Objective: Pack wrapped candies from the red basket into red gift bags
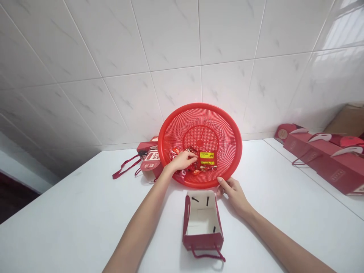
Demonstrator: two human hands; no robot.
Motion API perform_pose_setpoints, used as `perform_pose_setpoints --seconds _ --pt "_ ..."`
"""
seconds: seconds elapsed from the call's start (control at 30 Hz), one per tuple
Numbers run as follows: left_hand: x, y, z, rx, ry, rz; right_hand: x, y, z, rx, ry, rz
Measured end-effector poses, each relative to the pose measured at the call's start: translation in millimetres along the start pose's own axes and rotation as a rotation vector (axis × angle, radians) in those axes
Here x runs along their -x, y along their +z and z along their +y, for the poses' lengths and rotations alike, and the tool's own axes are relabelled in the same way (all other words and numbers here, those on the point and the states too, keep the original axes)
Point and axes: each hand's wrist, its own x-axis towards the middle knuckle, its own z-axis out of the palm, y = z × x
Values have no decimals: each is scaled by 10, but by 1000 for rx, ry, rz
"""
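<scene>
A round red mesh basket (182, 125) leans tilted against the tiled wall, with several wrapped candies (206, 161) lying at its low front edge. My left hand (183, 160) reaches into the basket, its fingers closed around some of the candies. My right hand (234, 193) rests on the table beside the basket's front rim, fingers touching the far right corner of an open dark red gift box (202, 222). The box stands upright in front of me, its white inside shows nothing in it, and a cord handle hangs at its near side.
A white table (71, 212) meets a white tiled wall. Behind the basket on the left lie dark red boxes with cord handles (146, 159). Along the right edge stands a row of more red boxes (327, 159), with a brown carton (348, 119) behind them.
</scene>
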Motion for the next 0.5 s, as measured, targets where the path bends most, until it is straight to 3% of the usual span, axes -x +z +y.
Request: perform_pose_setpoints --seconds 0.17,0.37,0.5 --pt "30 -11 61 122 34 -3 -5 -4 15 1 -13 2" --pt "104 -44 170 0 -16 -204 -16 -22 43 15 -13 -3" --pt "132 -7 193 -72 -96 -141 -6 -10 29 7 -9 -4"
